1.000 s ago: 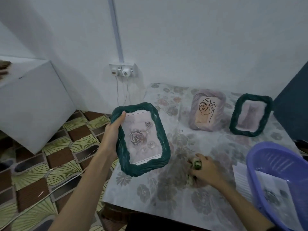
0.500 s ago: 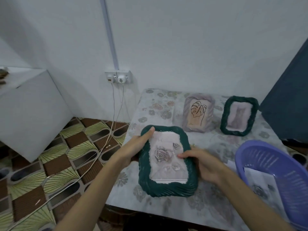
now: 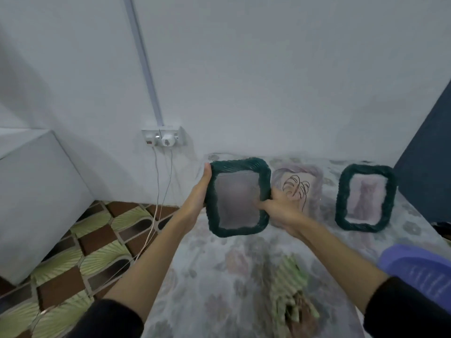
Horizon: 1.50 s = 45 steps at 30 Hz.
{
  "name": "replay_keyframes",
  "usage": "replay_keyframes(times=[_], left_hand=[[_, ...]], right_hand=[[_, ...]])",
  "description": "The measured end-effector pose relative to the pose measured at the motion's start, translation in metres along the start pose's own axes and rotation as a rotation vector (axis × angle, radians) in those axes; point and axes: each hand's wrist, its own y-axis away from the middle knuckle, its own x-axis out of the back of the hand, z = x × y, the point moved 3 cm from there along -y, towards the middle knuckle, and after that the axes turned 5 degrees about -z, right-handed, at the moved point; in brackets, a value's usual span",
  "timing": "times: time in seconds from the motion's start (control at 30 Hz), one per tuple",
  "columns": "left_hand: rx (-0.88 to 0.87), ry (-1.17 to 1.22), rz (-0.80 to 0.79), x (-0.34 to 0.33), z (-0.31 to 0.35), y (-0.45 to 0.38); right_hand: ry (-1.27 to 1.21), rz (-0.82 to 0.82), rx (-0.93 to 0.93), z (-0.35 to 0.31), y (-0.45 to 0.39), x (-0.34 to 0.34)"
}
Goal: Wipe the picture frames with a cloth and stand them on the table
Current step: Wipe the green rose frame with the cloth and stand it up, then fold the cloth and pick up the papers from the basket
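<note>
A pale wall [image 3: 268, 69] fills the upper half of the view, with a thin white conduit [image 3: 144, 62] running down it to a double socket [image 3: 163, 138]; two thin cords [image 3: 156, 211] hang from the socket to a floor [image 3: 73, 259] tiled in brown and green. Below the wall is a bench [image 3: 219, 276] covered in a faded floral cloth. At its near right corner sits a purple plastic basket [image 3: 419, 272]. A crumpled green cloth [image 3: 290, 289] lies on the bench between the person's forearms, touched by neither hand.

Both arms reach forward in dark sleeves. Between the hands is a dark green woven picture frame [image 3: 238, 196], held upright at the back left of the bench, near the wall; its picture is blurred. The left hand [image 3: 199, 193] lies flat along the frame's left edge, fingers straight. The right hand [image 3: 278, 206] has its grip clamped on the frame's right edge, thumb on the front.

Just right of it stands a pale purple frame [image 3: 300, 186] showing a leaf line drawing, partly hidden by the right hand. Further right stands a second green frame [image 3: 366, 197].
</note>
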Motion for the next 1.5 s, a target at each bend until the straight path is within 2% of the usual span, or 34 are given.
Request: replay_keyframes(times=[0.17,0.27,0.43,0.6,0.8,1.0,1.07,1.13,1.2,1.27,1.37,1.43,1.5], left_hand=[[-0.051,-0.066,-0.031,0.016,-0.007,-0.087],[-0.019,-0.117,-0.028,0.024,-0.026,-0.127],[-0.020,-0.059,0.034,0.040,-0.056,-0.168],[0.045,-0.058,0.036,0.049,-0.071,-0.176],[0.071,0.017,0.032,0.048,-0.080,-0.158],[0.138,-0.092,0.093,0.048,-0.083,-0.130],[0.188,-0.172,0.158,0.051,-0.080,-0.117],[0.232,-0.251,0.287,0.054,-0.077,-0.100],[0.173,-0.310,0.389,0.047,-0.070,-0.076],[0.037,-0.385,0.420,0.034,-0.064,-0.049],[-0.081,-0.481,0.319,0.006,-0.069,-0.006],[-0.060,-0.502,0.210,-0.017,-0.081,0.026],[-0.018,-0.548,0.089,-0.044,-0.091,0.058]], right_hand=[[0.155,0.264,0.107,0.011,-0.081,0.003],[0.257,0.350,0.145,0.032,-0.114,0.002],[0.472,0.390,0.204,0.055,-0.143,-0.008],[0.501,0.286,0.130,0.059,-0.146,-0.012],[0.498,0.250,0.071,0.060,-0.137,-0.016],[0.454,0.213,0.001,0.059,-0.119,-0.019],[0.488,0.199,-0.004,0.058,-0.102,-0.017],[0.518,0.168,0.009,0.061,-0.076,-0.011],[0.591,0.158,-0.011,0.069,-0.041,0.004],[0.709,0.135,-0.122,0.086,-0.004,0.028],[0.694,0.032,-0.339,0.115,0.046,0.059],[0.596,-0.015,-0.375,0.123,0.073,0.059],[0.577,0.022,-0.344,0.124,0.093,0.045]])
